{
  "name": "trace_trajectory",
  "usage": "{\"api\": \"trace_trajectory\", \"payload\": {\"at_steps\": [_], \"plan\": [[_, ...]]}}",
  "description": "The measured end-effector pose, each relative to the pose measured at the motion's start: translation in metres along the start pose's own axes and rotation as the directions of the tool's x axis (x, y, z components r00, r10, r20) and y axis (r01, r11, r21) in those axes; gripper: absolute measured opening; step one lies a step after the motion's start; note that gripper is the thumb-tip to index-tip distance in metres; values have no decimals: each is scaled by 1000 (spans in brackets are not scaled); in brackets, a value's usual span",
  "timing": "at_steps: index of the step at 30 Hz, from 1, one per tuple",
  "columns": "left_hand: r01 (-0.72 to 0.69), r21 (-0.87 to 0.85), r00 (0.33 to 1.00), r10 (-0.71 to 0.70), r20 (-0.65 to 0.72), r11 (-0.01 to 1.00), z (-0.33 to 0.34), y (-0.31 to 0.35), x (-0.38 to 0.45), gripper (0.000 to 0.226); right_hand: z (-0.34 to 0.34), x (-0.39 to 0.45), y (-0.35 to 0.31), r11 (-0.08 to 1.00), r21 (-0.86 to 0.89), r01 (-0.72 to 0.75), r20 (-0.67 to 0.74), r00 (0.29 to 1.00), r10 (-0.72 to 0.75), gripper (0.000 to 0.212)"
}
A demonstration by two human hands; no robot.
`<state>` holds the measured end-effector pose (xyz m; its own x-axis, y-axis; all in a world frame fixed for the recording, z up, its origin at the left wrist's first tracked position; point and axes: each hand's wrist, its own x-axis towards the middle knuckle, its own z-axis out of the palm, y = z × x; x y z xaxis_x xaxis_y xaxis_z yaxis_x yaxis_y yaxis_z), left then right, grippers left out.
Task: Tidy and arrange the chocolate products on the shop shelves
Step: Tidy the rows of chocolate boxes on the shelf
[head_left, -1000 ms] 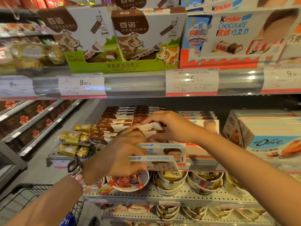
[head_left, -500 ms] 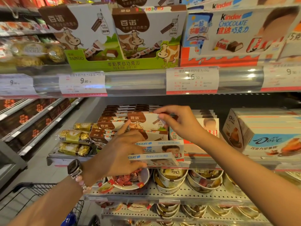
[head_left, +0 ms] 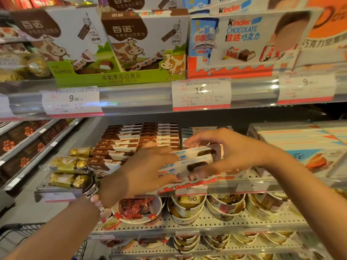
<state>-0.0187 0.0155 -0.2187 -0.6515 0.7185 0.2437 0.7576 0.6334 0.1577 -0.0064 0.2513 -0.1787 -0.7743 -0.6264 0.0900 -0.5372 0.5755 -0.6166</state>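
Squaring up Kinder chocolate boxes (head_left: pixel 187 162) at the front of the middle shelf (head_left: pixel 234 186).

Flat, light cardboard packs, stiff along the edges but easy to dent on the broad faces and slick enough to slide over one another; best taken by the short ends or long edges, whole stack pinched together. Left hand (head_left: pixel 142 171) clamped on the near end of the stack, thumb beneath and fingers over the top; right hand (head_left: pixel 231 149) spread over the far end, fingers bent onto the top box, firmness of that hold not clear through the blur. Compared with half a second ago: cow-print box gone from the right hand, now lowered onto the Kinder stack beside the brown-and-white packs (head_left: pixel 120 145); left hand slid further right along the boxes.
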Motion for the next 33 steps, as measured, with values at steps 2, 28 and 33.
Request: {"api": "trace_trajectory", "payload": {"at_steps": [2,28,33], "plan": [[-6,-10,1000,6,-12,1000,2,4,7,40,4,-5,-1,975,-221,-20,-10,1000,18,55],[-126,-188,992,120,-43,974,12,31,35,25,-27,-30,8,931,-353,-91,-64,995,73,43],[-134,-179,990,124,-69,975,13,39,48,24,-25,-34,16,932,-350,-96,-84,994,71,45]]}}
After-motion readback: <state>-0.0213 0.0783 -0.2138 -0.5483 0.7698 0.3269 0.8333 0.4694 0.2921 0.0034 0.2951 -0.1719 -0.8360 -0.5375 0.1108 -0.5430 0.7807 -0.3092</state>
